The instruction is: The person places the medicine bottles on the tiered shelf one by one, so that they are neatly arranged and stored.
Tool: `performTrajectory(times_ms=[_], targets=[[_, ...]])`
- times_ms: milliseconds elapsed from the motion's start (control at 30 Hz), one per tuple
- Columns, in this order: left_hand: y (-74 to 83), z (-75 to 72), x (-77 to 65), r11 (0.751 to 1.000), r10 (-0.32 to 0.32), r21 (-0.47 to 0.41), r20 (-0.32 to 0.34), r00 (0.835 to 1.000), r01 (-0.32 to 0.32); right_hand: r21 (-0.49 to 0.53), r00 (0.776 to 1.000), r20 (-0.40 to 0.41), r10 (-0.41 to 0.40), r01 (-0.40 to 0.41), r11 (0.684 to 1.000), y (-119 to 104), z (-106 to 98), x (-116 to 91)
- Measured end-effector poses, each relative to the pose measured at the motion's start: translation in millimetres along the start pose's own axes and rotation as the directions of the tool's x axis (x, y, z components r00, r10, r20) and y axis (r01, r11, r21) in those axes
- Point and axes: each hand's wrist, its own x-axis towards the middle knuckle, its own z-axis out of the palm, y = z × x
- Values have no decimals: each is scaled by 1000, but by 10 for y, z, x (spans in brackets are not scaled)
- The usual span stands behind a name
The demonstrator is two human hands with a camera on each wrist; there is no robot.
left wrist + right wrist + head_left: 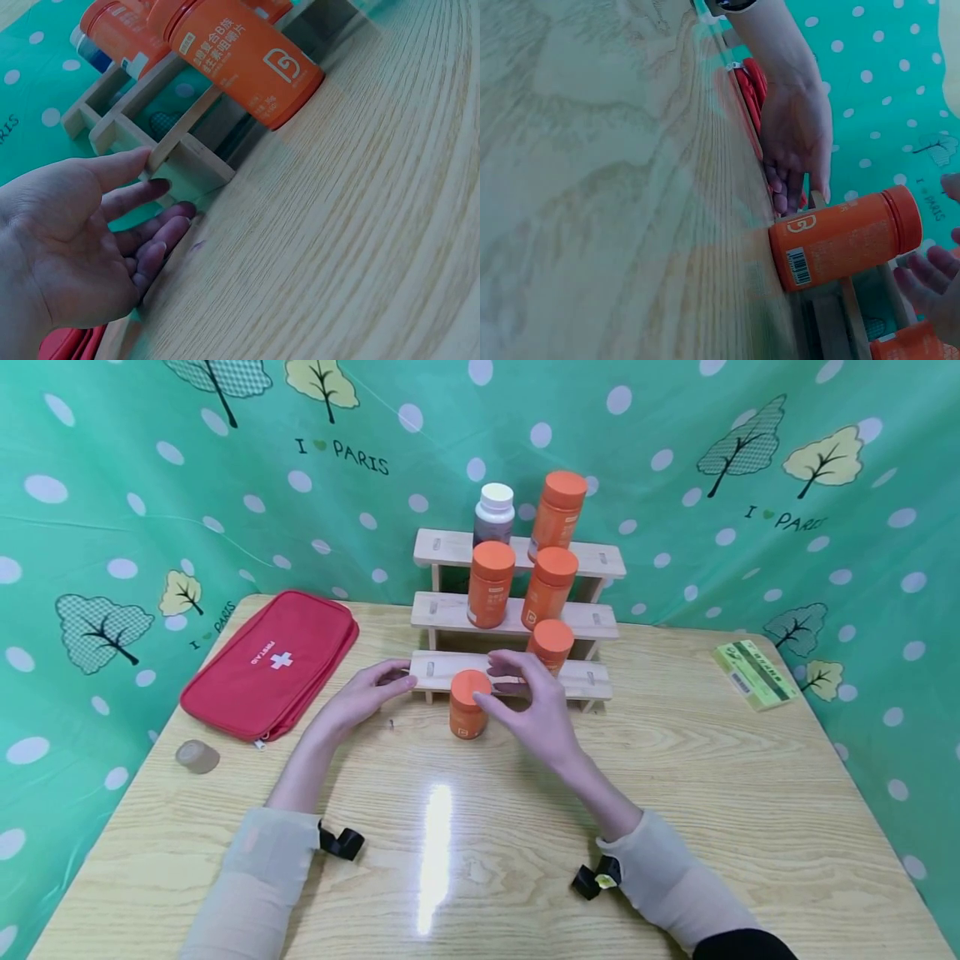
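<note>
A three-step wooden rack (448,668) stands toward the back of the table. In front of its lowest step, an orange bottle (468,710) stands upright on the tabletop. My right hand (536,706) is beside and above that bottle, thumb and fingers spread; in the right wrist view its fingers (928,276) are apart from the cap. At the rack's left end is my left hand (367,692), the thumb touching the lowest step's end and the other fingers loosely bent (154,232). An orange bottle (551,643) is on the lowest step, partly behind my right hand.
Two orange bottles (491,585) stand on the middle step. A white-capped bottle (494,514) and an orange one (558,510) stand on top. Left lie a red first-aid pouch (262,672) and a small greyish cup-like object (197,757); right, a green-yellow box (755,674). Green patterned cloth hangs behind.
</note>
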Motion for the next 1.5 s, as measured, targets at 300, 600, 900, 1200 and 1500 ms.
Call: performTrajectory(times_ms=[300,600,900,1200,1500], targets=[[1,-1,2,1000,-7,-13,5,1000,7,-108,985,76,152,-144,984,30,40,-13],[20,1,-12,1000,-23,-12,3,1000,23,-123,966,138,221,-205,971,81,54,-12],[6,-1,2,1000,-20,-2,2,1000,20,-135,956,155,247,-227,964,131,72,-18],[-11,-7,8,1000,-2,1,1,1000,2,-139,960,152,237,-216,966,129,82,-18],[-14,-3,14,1000,-11,5,6,1000,11,-150,965,139,222,-201,968,91,78,-18]])
